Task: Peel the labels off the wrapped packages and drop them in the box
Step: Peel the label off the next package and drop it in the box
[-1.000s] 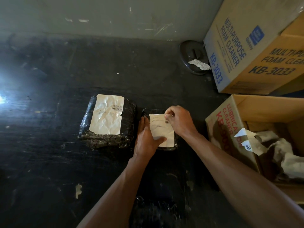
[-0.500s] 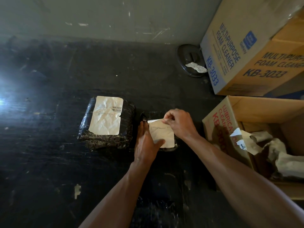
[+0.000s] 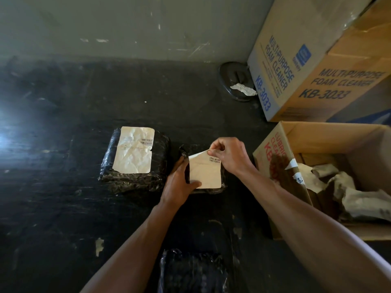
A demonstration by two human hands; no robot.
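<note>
Your right hand (image 3: 229,157) pinches the far corner of the label (image 3: 204,173), which is lifted clear of the small black-wrapped package (image 3: 191,149) beneath it. Your left hand (image 3: 178,185) lies flat against that package's left side, thumb pressing the label's near corner. The label shows a barcode near your right fingers; its text is too small to read. Just left, a larger wrapped package (image 3: 135,159) lies on the dark table (image 3: 63,208), its barcoded label (image 3: 134,149) fully stuck down. Another wrapped package (image 3: 192,271) lies between your forearms. To your right stands the open box (image 3: 273,166) with red lettering, crumpled labels inside. Behind it sits a carton (image 3: 317,60) reading "MULTI-PURPOSE FOAM CLEANER KB-3033".
</note>
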